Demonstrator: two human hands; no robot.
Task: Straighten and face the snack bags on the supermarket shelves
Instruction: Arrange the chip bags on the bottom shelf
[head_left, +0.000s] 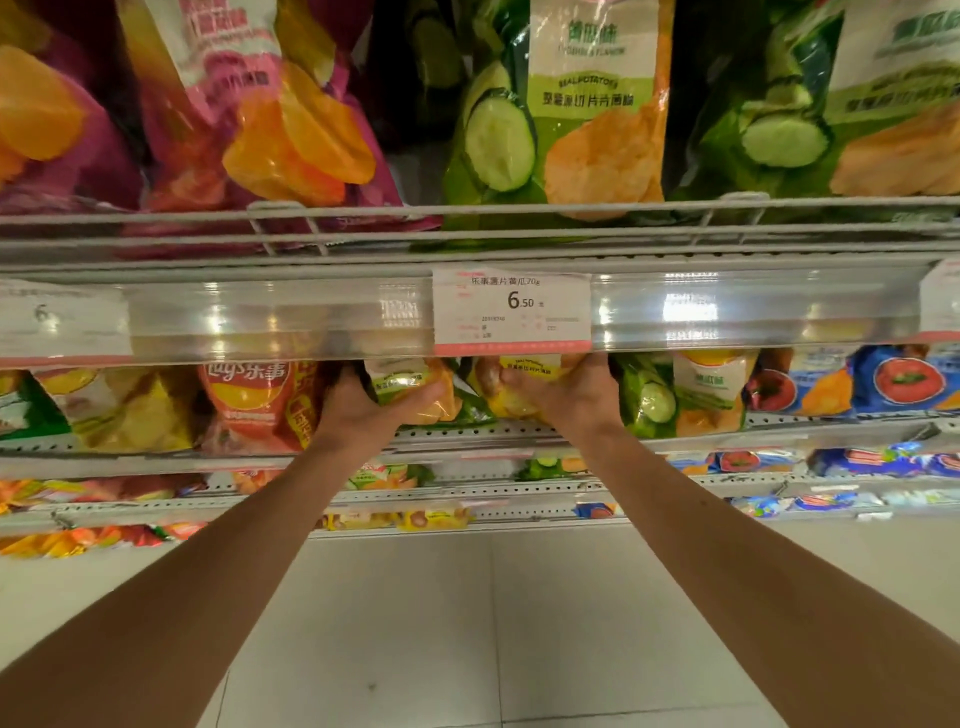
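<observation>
Two hands: left (363, 410) grips green bag (410, 389) | right (566, 395) grips yellow bag (519, 384) | tag (511, 306) "6.50"

Price tag (511, 310): "6.50". Red bag (249, 402): "Lay's".

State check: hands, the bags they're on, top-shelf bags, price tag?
left hand: gripping a green bag
right hand: gripping a yellow bag
cucumber bags: upright, facing out
purple bags: leaning, overlapping
price tag: seated in the rail, readable
</observation>
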